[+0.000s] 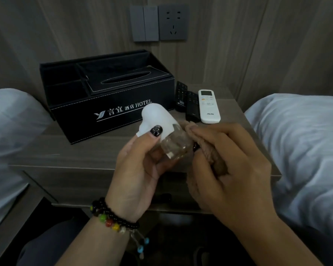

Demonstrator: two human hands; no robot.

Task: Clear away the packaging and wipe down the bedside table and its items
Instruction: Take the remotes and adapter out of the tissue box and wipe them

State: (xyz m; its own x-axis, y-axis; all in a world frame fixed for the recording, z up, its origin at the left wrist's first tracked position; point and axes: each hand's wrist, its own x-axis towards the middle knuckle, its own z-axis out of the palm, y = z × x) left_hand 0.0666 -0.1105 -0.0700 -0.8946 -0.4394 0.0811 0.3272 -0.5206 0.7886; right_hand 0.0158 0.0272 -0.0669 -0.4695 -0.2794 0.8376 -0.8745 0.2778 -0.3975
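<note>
Clear glass, capped by a white paper cover, formed the tumbler held at the centre of the frame above the front edge of the bedside table. The left hand was wrapped round the tumbler, its thumb pressed on the cover. The fingers of the right hand were curled round a bunched brown cloth, which was pressed against the tumbler's side. Behind, on the table, a black hotel tissue organiser stood at upper left; two black remotes and a white remote lay side by side at upper centre. The wiping of one item was judged to be under way. No loose packaging was visible on the table. Whether the tabletop and remaining items had been wiped could not be told.
</note>
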